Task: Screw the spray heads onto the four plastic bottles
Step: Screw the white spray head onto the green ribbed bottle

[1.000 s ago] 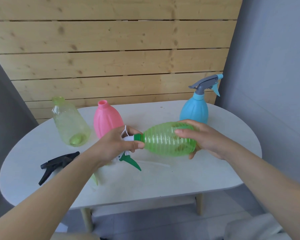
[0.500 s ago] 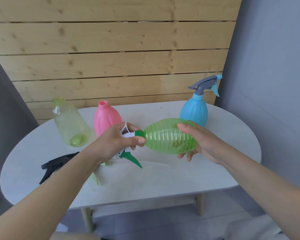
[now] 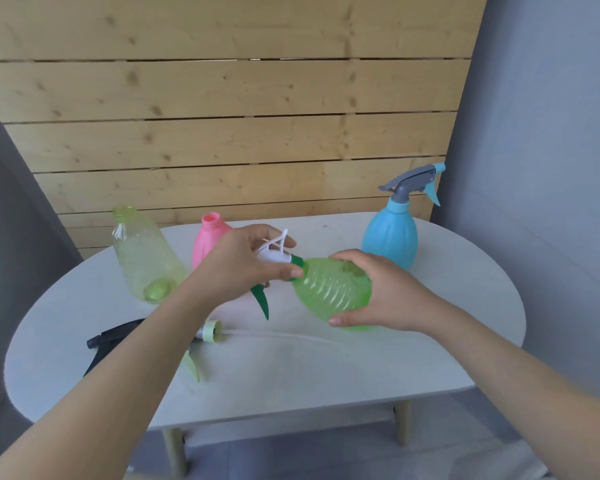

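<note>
green bottle (image 3: 333,289) sideways in right hand (image 3: 385,292), left hand (image 3: 243,265) gripping its spray head (image 3: 274,256)

Near the table's (image 3: 430,368) far edge: two uncapped bottles (image 3: 146,258) left, capped bottle (image 3: 390,233) right. Near the left edge, two loose spray heads (image 3: 208,332). Above the middle, a held bottle (image 3: 333,289).

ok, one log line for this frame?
step: screwing spray head onto green bottle | left hand: grips head | right hand: holds bottle | blue bottle: done | pink bottle, clear bottle: open
</note>
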Demonstrator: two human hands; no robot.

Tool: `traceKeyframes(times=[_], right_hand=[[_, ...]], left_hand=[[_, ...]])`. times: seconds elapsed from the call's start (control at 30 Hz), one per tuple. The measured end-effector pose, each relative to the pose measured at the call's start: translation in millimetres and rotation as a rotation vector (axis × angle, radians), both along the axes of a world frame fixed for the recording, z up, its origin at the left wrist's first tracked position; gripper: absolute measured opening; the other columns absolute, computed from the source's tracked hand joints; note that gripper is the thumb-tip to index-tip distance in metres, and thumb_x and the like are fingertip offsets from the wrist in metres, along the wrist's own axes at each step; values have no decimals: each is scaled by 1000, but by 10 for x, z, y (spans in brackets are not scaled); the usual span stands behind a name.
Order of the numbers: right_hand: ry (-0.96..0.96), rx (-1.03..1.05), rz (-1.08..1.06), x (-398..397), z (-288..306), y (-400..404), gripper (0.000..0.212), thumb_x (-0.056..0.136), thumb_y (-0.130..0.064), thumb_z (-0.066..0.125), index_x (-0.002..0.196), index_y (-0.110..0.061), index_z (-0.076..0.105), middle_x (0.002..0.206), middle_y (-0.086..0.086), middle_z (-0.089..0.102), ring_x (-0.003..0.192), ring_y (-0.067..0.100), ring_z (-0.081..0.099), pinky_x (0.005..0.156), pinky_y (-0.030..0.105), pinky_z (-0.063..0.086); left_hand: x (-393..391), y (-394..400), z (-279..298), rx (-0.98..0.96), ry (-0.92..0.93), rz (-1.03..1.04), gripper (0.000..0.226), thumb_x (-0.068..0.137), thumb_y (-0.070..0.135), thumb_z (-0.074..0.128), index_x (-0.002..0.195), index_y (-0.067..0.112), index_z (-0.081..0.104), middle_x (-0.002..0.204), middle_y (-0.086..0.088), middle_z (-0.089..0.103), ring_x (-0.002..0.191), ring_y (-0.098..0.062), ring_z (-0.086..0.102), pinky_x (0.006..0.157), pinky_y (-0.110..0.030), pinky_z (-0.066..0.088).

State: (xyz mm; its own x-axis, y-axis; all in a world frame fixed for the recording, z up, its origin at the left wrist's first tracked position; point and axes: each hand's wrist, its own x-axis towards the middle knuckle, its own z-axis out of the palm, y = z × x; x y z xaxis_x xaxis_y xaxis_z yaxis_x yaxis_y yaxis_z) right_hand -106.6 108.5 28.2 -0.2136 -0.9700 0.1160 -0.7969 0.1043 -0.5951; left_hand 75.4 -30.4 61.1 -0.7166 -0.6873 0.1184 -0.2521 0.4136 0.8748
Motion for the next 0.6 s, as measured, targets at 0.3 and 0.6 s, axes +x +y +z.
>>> traceKeyframes(times=[0.3,0.6], right_hand=[[-484,-29,-68,-94,-20,-225,65,68,-35,79,126,-34,49,120,-7,61,109,11,59,89,21,49],[-781,-59,-77,-71,-266,-476,60,79,-18,70,127,-28,36,135,-2,50,117,17,55,93,29,42]], left_hand=[[-131,-50,57,336,379,11,21,92,26,57,105,13,68,108,-5,73,103,-17,69,78,-32,58],[-281,27,-185,332,206,-121,45,83,40,61,123,54,46,125,14,63,117,-8,58,105,-43,41]])
